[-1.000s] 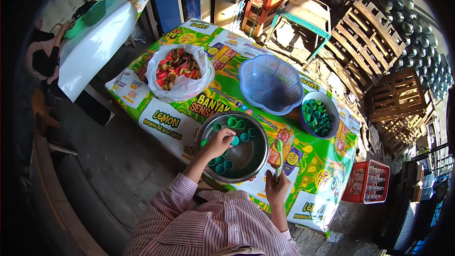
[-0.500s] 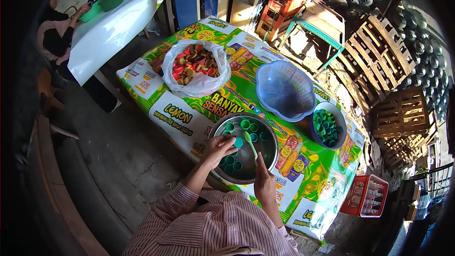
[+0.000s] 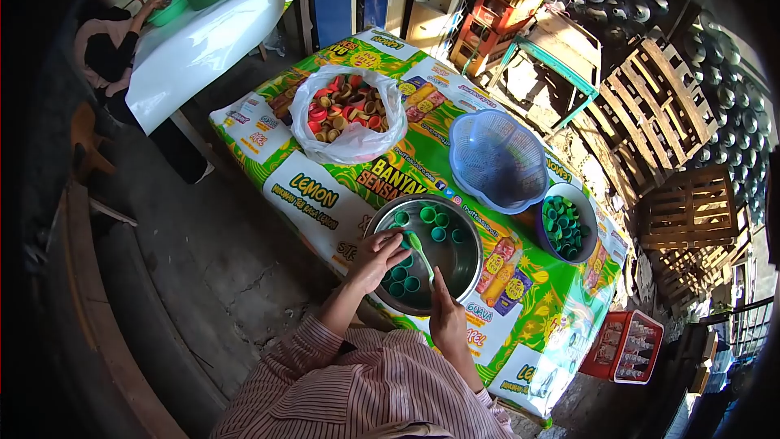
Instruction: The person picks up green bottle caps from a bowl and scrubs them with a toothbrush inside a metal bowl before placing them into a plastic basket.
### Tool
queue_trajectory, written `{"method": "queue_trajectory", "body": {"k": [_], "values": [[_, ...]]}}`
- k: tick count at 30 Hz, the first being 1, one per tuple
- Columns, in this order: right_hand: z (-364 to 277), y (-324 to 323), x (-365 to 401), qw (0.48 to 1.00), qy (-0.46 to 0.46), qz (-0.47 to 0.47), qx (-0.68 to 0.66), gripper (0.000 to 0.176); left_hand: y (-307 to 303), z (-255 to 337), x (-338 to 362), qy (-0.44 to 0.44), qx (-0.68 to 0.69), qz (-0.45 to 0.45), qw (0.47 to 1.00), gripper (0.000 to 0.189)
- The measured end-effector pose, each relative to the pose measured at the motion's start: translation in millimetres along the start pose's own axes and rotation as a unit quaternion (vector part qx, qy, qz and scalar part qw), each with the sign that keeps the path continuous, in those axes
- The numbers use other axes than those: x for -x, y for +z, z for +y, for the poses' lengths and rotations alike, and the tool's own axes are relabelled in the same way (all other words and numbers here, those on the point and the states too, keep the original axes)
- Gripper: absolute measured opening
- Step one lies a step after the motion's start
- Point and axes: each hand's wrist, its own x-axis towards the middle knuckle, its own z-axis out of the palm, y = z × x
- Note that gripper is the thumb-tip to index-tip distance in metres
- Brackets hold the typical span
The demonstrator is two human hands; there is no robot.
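Over a steel basin, my left hand pinches a green bottle cap. My right hand is closed round the handle of a light green spoon. The spoon's bowl end is at the cap, apparently touching it. Several more green caps lie in the basin, some standing with their open side up. Behind the basin is a white plastic bag filled with red and yellowish caps.
A blue plastic basket and a bowl of green pieces stand to the right on the printed tablecloth. A red crate sits on the floor at right. Another person works at a white-covered table, far left.
The spoon's bowl end has moved left and down onto the cap in my left hand, and that cap has tilted. The whole view has shifted slightly.
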Motion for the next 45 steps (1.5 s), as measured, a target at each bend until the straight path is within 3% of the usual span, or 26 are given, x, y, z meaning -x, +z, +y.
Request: {"method": "queue_trajectory", "body": {"k": [3, 8, 12, 14, 15, 18, 19, 20, 22, 23, 25, 28, 30, 36, 38, 40, 42, 43, 45], "values": [[-2, -1, 0, 1.000, 0.006, -0.008, 0.003, 0.049, 1, 1, 4, -0.003, 0.013, -0.049, 0.999, 0.023], [-4, -7, 0, 0.999, 0.045, -0.004, 0.022, 0.048, 2, -2, 8, 0.004, 0.004, -0.022, 1.000, 0.024], [-9, -7, 1, 1.000, -0.027, 0.011, 0.007, 0.050, 2, -3, 9, 0.007, 0.006, -0.023, 1.000, 0.024], [-4, -6, 1, 0.999, 0.030, -0.004, 0.020, 0.050, 1, -6, 9, 0.009, 0.003, -0.018, 1.000, 0.024], [0, -4, -2, 0.998, -0.023, 0.056, -0.007, 0.050, 1, -6, 10, 0.012, -0.001, -0.011, 1.000, 0.023], [-3, -10, 5, 0.999, 0.015, 0.001, 0.033, 0.050, 2, -4, 11, 0.003, 0.009, -0.005, 1.000, 0.022], [2, -4, 6, 0.997, -0.068, 0.023, 0.033, 0.050, 2, -4, 10, 0.010, 0.024, -0.016, 1.000, 0.022], [5, -1, 7, 0.996, -0.073, 0.030, 0.039, 0.050, 2, -6, 10, 0.020, 0.025, -0.013, 0.999, 0.022], [-2, -10, 4, 0.997, 0.067, -0.007, 0.039, 0.050, 2, -4, 12, 0.019, 0.019, -0.017, 0.999, 0.022], [-3, -10, 6, 0.997, 0.068, -0.010, 0.039, 0.050, 1, -5, 13, 0.018, 0.021, -0.014, 1.000, 0.022], [-4, -8, 4, 0.999, -0.012, 0.031, 0.037, 0.050, 1, -4, 10, 0.012, 0.020, -0.025, 0.999, 0.022], [-4, -3, 6, 0.998, 0.008, 0.001, 0.065, 0.050, 0, -4, 9, 0.012, 0.034, -0.038, 0.999, 0.023], [-4, -8, 2, 0.998, 0.027, 0.036, 0.040, 0.049, 4, 2, 11, -0.020, 0.023, -0.019, 0.999, 0.025], [-9, -5, 7, 0.996, -0.044, 0.022, 0.081, 0.045, 2, 2, 9, -0.009, 0.044, -0.050, 0.998, 0.025], [-9, -11, -2, 0.997, 0.050, 0.045, 0.045, 0.045, 2, 5, 8, -0.026, 0.027, -0.047, 0.998, 0.025], [-8, -8, 3, 0.999, 0.027, 0.045, 0.010, 0.046, 1, 4, 6, -0.033, 0.036, -0.042, 0.998, 0.026], [-8, -5, 4, 0.997, -0.030, 0.048, -0.059, 0.048, -1, 7, 4, -0.073, 0.127, -0.094, 0.985, 0.026], [-14, -7, 6, 0.999, 0.006, 0.006, -0.038, 0.048, -2, 10, 4, -0.080, 0.129, -0.120, 0.981, 0.026], [-11, -1, 0, 0.998, 0.007, 0.019, -0.058, 0.048, 3, 10, 4, -0.074, 0.098, -0.115, 0.986, 0.027]]}}
